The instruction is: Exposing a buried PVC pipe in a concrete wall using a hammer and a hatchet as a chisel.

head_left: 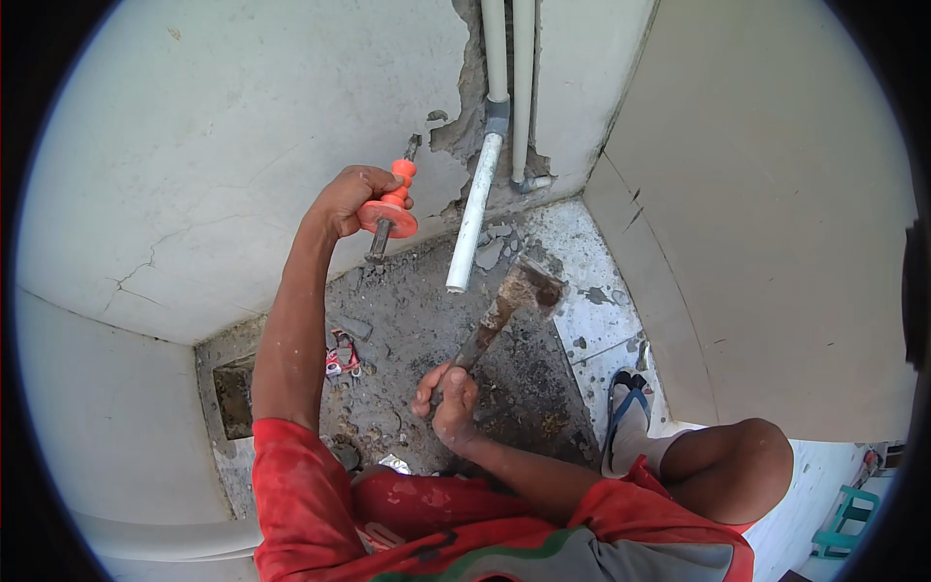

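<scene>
My left hand (351, 197) is wrapped round the orange rubber grip of a chisel (399, 184). The chisel's tip meets the white wall (320, 107) beside the broken-out groove, and its struck end points back toward me. Lower down, my right hand (449, 402) is closed on the handle of a hammer (504, 315) with a worn, dirty head. The hammer is raised at a slant and apart from the chisel. A white pipe (476, 215) sticks out from a grey coupling (497, 116) just right of the chisel.
Two pipes run up the groove, one ending in a grey elbow (524, 184) low down. Rubble (492, 254) lies on the rough floor (388, 310). A square pit (233, 398) is at the left, a tan panel (776, 213) at the right, a green stool (847, 522) at the lower right.
</scene>
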A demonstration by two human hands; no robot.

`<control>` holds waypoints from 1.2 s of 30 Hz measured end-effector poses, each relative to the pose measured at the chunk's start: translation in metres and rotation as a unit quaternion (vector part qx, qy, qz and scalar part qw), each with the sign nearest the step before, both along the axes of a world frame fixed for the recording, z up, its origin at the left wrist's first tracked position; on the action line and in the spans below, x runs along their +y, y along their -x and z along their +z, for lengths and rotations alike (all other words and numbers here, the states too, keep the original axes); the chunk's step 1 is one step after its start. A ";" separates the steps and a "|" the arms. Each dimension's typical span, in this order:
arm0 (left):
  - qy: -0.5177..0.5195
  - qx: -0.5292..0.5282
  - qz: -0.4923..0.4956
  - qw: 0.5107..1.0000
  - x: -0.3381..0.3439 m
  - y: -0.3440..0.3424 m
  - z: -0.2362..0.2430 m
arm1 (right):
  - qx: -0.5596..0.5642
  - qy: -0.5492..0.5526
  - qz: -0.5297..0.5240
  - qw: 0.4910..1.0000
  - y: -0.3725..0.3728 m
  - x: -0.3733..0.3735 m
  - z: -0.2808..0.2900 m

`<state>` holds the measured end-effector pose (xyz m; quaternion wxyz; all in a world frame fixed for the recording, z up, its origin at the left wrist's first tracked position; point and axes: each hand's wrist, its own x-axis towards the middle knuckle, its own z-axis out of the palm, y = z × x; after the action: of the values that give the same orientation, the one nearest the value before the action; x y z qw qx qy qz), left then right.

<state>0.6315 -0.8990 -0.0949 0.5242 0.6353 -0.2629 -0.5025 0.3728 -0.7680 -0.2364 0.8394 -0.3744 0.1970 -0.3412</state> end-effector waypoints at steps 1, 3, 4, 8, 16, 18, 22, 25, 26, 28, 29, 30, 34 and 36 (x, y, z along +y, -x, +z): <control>-0.010 -0.002 -0.003 1.000 -0.004 -0.002 0.000 | 0.006 -0.052 -0.003 0.999 -0.010 -0.002 0.004; -0.018 -0.007 -0.005 1.000 -0.001 -0.009 0.001 | 0.126 -0.025 0.150 0.980 -0.016 -0.014 0.011; -0.024 -0.014 -0.015 1.000 0.005 -0.014 -0.002 | 0.156 -0.055 0.188 0.968 -0.009 -0.013 0.010; -0.036 -0.016 -0.020 0.999 0.007 -0.015 0.005 | 0.121 -0.025 0.132 0.983 0.014 -0.001 -0.001; -0.078 -0.117 -0.042 0.989 0.013 -0.031 0.011 | 0.179 -0.066 0.273 0.943 -0.014 -0.021 0.027; -0.127 -0.119 -0.101 0.980 0.029 -0.049 0.015 | 0.161 -0.031 0.248 0.955 0.002 -0.011 0.016; -0.151 -0.136 -0.034 0.979 0.055 -0.037 -0.015 | 0.151 0.112 0.155 0.970 0.030 -0.017 -0.003; -0.077 -0.046 0.075 0.993 0.092 -0.010 -0.053 | 0.110 0.291 0.123 0.942 0.028 -0.037 -0.006; -0.064 -0.041 0.076 0.994 0.100 -0.003 -0.058 | 0.107 0.295 0.128 0.941 0.025 -0.043 -0.001; -0.033 -0.041 0.074 0.996 0.092 0.017 -0.053 | 0.116 0.359 0.109 0.920 0.024 -0.053 0.011; 0.000 -0.046 0.067 0.997 0.082 0.029 -0.048 | 0.118 0.363 0.115 0.917 0.023 -0.057 0.013; 0.012 -0.098 0.064 0.993 0.071 0.038 -0.041 | 0.109 0.327 0.105 0.933 0.020 -0.056 0.016; 0.069 -0.287 0.099 0.950 0.017 0.039 -0.047 | 0.046 0.242 0.060 0.967 0.010 -0.054 0.021; -0.026 -0.407 0.101 0.907 0.004 0.039 -0.049 | 0.034 0.236 0.074 0.968 0.013 -0.055 0.032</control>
<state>0.5924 -0.8946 -0.1437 0.4029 0.8209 -0.3753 -0.1513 0.3595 -0.8231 -0.2044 0.7428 -0.5869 0.1107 -0.3024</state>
